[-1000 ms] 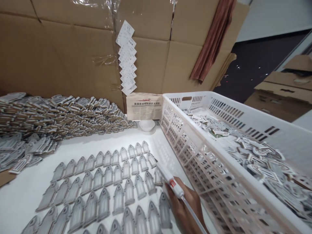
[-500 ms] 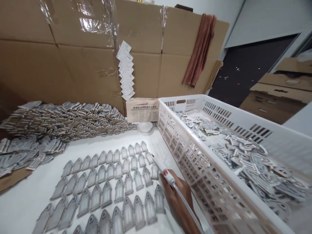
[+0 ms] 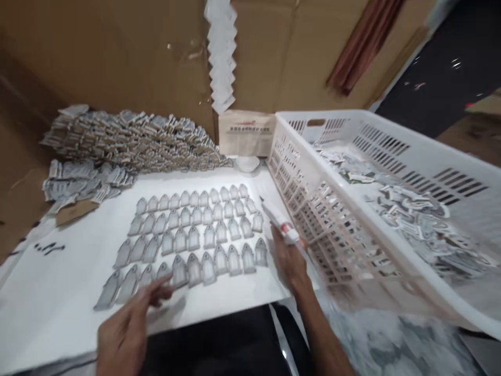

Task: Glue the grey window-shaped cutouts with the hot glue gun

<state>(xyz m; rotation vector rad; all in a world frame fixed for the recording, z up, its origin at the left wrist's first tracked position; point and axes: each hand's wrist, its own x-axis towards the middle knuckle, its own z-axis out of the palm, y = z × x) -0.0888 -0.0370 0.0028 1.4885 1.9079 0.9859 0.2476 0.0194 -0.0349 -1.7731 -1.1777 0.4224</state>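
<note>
My right hand (image 3: 290, 256) is closed round a white pen-shaped dispenser (image 3: 282, 223) with a red mark, a thin dark tip and a tube trailing from its back end. The tip points up-left, beside the right end of the rows. Flat grey arch-shaped pieces (image 3: 193, 237), pointed at the top, lie in several rows on the white tabletop (image 3: 70, 292). At the front row, my left hand (image 3: 131, 318) reaches in with its index finger stretched out and the others loosely bent. That fingertip is over or against one piece; contact is unclear. Nothing shows in the left hand.
To the right stands a white slatted plastic basket (image 3: 332, 209) with many loose cut pieces (image 3: 415, 214). A large pile of similar pieces (image 3: 136, 143) lies against the cardboard wall (image 3: 117, 57). A small white bowl (image 3: 248, 164) sits before a folded newspaper (image 3: 246, 133).
The view has tipped downward and drawn back. My left hand has come in at the front row. My right hand still holds the dispenser near the rows' right end.
</note>
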